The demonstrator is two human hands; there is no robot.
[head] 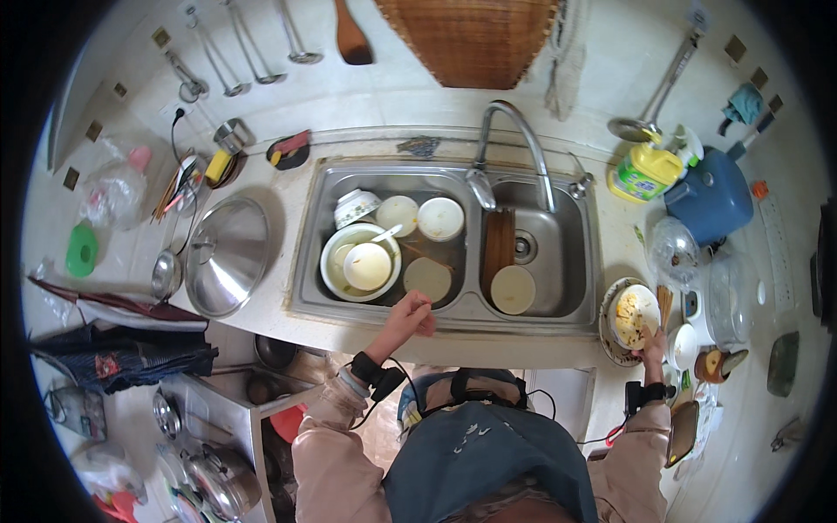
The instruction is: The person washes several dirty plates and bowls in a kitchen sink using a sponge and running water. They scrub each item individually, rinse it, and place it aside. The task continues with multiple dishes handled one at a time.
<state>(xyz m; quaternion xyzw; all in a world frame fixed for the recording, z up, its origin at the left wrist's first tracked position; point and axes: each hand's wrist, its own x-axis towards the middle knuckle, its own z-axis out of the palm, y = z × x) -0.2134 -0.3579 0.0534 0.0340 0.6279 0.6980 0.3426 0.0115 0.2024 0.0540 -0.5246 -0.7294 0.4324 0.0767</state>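
Observation:
My left hand [412, 315], its fingers curled with nothing seen in them, hovers over the front rim of the left basin of a stainless steel double sink [476, 302]. To the right of the sink, my right hand [649, 345] grips a small white plate with food scraps [632, 312], over a patterned plate [609, 353] on the counter. White bowls, among them an upright one [441, 219] and a tilted flowered one [356, 208], lie in the left basin. A white basin [333, 278] there holds a bowl [367, 267] and a white spoon [387, 233]. Another bowl [513, 289] is in the right basin.
A chrome faucet [516, 111] arches over the right basin, where a wooden board [499, 242] leans. A large metal lid [229, 258] stands left of the sink. A yellow detergent bottle [644, 171], a blue container [713, 196] and a white bowl [683, 346] are at the right.

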